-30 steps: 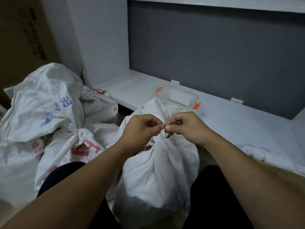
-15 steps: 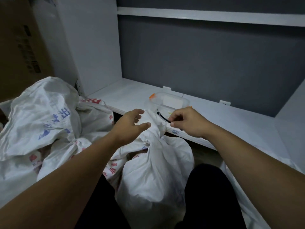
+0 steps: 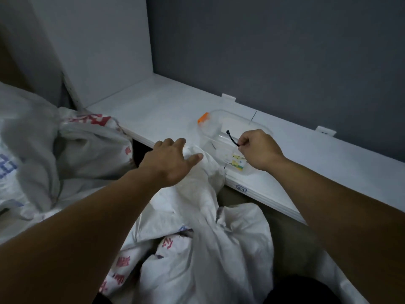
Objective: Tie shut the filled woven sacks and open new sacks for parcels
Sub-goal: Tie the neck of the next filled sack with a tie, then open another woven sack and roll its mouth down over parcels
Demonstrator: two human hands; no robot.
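Head view: nearest us stands the filled white woven sack (image 3: 203, 249), its gathered neck reaching the white shelf (image 3: 153, 110). Our left hand (image 3: 168, 161) rests on that neck, fingers loosely spread. Beyond, our right hand (image 3: 260, 150) pinches a short black tie (image 3: 232, 139) over a clear plastic box with an orange clasp (image 3: 210, 130).
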